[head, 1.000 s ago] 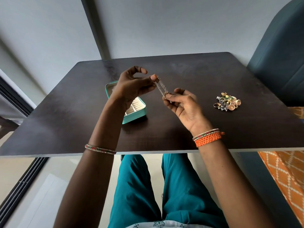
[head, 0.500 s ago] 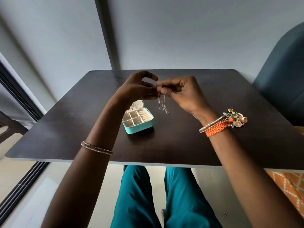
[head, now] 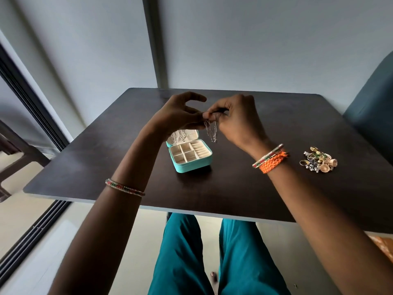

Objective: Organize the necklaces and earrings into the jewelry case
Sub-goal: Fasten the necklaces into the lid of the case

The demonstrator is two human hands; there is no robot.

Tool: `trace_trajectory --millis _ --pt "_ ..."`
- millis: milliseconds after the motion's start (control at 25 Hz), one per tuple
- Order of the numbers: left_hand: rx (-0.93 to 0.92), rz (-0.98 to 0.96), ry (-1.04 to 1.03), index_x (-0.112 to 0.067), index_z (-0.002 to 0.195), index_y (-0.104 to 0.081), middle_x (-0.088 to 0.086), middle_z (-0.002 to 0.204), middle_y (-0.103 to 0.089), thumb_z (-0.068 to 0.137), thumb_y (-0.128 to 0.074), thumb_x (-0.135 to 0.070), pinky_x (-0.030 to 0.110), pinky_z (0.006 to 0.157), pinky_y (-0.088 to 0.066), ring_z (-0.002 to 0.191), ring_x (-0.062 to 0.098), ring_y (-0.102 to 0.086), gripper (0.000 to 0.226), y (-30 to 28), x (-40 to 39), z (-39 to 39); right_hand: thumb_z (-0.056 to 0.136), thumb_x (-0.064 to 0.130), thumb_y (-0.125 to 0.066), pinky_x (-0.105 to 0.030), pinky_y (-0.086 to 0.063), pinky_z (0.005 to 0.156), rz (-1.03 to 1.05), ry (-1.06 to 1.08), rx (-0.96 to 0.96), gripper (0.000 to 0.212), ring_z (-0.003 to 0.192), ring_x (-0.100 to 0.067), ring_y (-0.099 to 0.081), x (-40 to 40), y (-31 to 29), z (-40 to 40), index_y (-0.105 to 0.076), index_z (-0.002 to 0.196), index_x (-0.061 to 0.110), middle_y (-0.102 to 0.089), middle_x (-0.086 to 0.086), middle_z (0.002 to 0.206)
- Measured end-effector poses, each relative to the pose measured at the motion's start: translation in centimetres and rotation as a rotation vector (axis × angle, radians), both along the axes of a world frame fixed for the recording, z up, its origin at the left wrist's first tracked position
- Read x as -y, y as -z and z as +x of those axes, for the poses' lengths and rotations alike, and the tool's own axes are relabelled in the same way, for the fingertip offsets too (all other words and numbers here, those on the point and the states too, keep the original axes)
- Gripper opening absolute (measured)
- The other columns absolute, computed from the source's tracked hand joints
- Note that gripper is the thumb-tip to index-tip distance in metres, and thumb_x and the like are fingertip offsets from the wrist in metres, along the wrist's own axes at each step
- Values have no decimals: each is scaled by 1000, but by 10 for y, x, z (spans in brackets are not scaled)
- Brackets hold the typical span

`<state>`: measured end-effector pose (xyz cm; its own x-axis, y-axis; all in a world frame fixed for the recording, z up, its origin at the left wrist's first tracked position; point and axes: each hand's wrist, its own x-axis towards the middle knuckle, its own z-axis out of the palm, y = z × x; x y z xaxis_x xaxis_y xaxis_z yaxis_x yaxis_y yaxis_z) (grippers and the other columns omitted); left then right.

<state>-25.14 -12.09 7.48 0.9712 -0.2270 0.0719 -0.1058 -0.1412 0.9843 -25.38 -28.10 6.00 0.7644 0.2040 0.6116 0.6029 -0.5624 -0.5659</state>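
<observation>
- The left hand (head: 180, 116) and right hand (head: 236, 118) meet above the middle of the dark tabletop (head: 276, 188), fingertips touching; both pinch the top of a thin silver necklace (head: 211, 130).
- The necklace hangs in several loops from the pinch, its lowest point in the air above bare tabletop just beyond the far right corner of the jewelry case (head: 191, 161) — not touching the case.
- The left hand's thumb and lower fingers hold the chain, while its forefinger arches free above; the right hand's fingers are curled down round the chain's top.
- The teal jewelry case sits open a little left of the tabletop's centre, lid (head: 185, 135) raised on the far side with pale chains showing against it; its cream compartments and ring rolls look bare as far as can be seen.
- A heap of earrings (head: 319, 159) lies near the right edge, well apart from the case, with the right wrist and its orange braided band (head: 273, 162) between them.
- Open room: a wide bare strip runs along the near edge in front of the case, and the left side and far corners carry nothing — the far edge meets the grey wall (head: 255, 50).
- A dark chair back (head: 374, 103) stands beside the right edge.
</observation>
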Motion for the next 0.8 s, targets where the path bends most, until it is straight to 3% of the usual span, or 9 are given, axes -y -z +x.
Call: trace_trajectory --millis 120,200,320,440,520,600,800 --pt "-22 -73 -133 -6 118 -55 12 81 -68 86 -65 -7 21 62 -57 62 10 -69 34 10 -6 4 79 5 -64 -36 -56 67 -56 61 116 12 75 -17 -70 -14 9 13 -75 79 10 -74 -6 79" --pt "59 -17 -312 -11 110 -60 12 84 -71 87 -67 -23 28 66 -57 69 15 -69 26 27 -19 16 78 3 -62 -34 -55 64 -67 82 149 13 72 -20 -69 -21 11 25 -73 77 9 -73 -7 76" --pt "204 287 -686 -12 110 -65 11 106 -70 91 -58 -43 30 81 -45 102 24 -64 37 66 -47 41 77 0 -65 -19 -46 61 -57 16 80 11 67 -14 -66 -29 11 41 -73 75 7 -73 -7 74" --pt "8 598 -754 -8 119 -60 19 134 -52 95 -40 -55 43 111 -21 140 28 -29 56 108 -65 53 77 1 -67 -10 -42 61 -60 -4 41 11 67 -7 -63 -34 17 54 -74 76 9 -74 -5 74" --pt "-76 661 -673 -11 104 -63 18 128 -55 95 -28 -59 52 115 -9 136 29 -33 61 127 -71 60 77 5 -68 -20 -48 65 -68 6 37 10 70 -8 -63 -36 22 61 -74 76 14 -73 -3 74" --pt "-56 619 -627 -16 87 -61 11 106 -65 94 -24 -62 50 115 -11 118 25 -51 60 132 -73 66 76 11 -70 -24 -45 68 -103 46 57 9 74 -9 -56 -38 25 66 -75 77 18 -67 1 72" --pt "93 596 -610 -26 81 -58 -7 83 -65 88 -52 -54 48 109 -27 98 20 -62 29 131 -74 59 75 14 -72 -33 -39 81 -177 77 74 7 83 -18 -57 -47 33 65 -75 76 20 -68 3 72"
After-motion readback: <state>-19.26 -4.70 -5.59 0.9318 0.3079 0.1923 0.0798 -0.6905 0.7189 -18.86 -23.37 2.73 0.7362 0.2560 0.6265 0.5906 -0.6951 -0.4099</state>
